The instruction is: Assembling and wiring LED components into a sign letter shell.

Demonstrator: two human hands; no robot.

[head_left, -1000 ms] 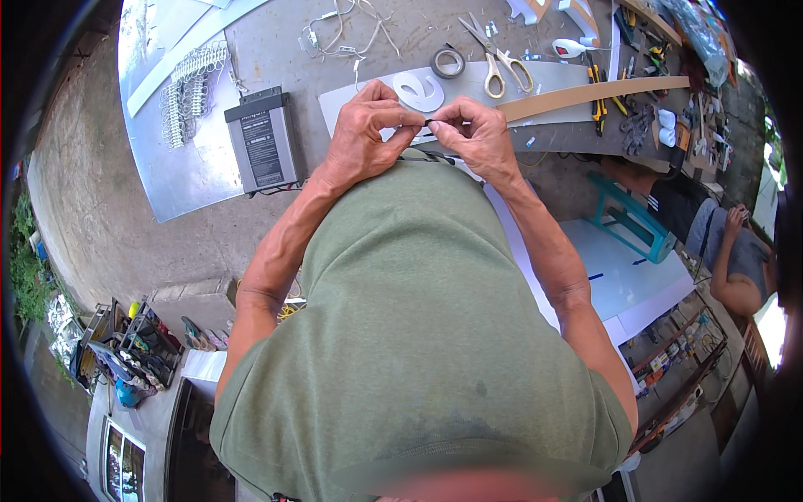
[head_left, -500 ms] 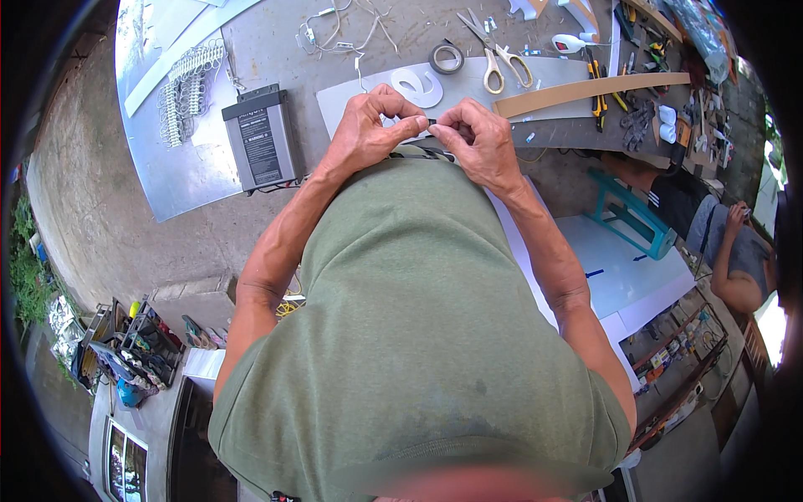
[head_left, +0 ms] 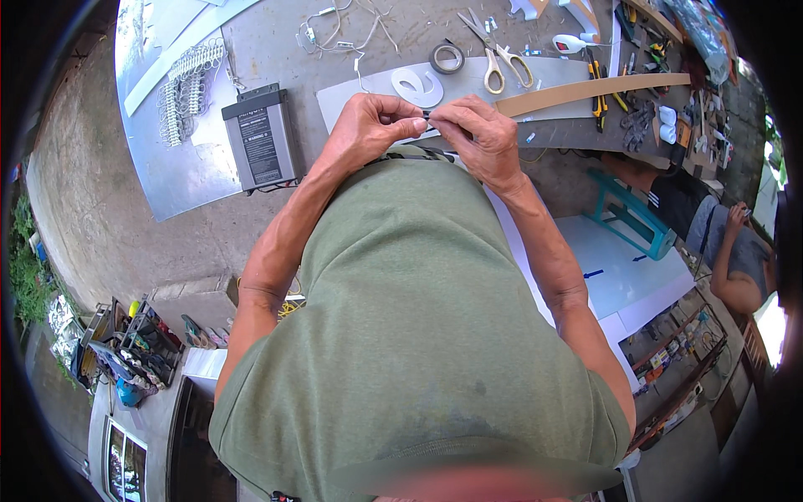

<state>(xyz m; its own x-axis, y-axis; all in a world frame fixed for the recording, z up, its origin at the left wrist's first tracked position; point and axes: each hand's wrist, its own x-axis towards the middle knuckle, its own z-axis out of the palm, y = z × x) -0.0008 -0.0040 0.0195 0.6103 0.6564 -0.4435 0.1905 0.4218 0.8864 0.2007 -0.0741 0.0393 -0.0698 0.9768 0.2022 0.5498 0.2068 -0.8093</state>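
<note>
My left hand (head_left: 372, 127) and my right hand (head_left: 481, 140) meet at the near edge of the worktable, close to my waist. Both are closed in a pinch on a small dark piece (head_left: 427, 115), too small and too covered by the fingers to name. Just beyond the fingertips, a white curled cut-out (head_left: 417, 88) lies on a pale sheet (head_left: 339, 102). A roll of dark tape (head_left: 447, 57) and cream-handled scissors (head_left: 495, 70) rest farther back. From beside my right hand, a long tan strip (head_left: 594, 94) runs off to the right.
A grey power supply box (head_left: 259, 138) and strings of white light modules (head_left: 191, 88) sit at left. Thin wires (head_left: 343, 25) lie at the back. Cutters (head_left: 597, 84) and other tools crowd the right end. A teal stool (head_left: 631, 217) and another person (head_left: 736, 243) are beyond my right arm.
My right hand has turned, its fingers now folded over and pointing left at the dark piece. My left fingers have shifted slightly. The things on the table have stayed put.
</note>
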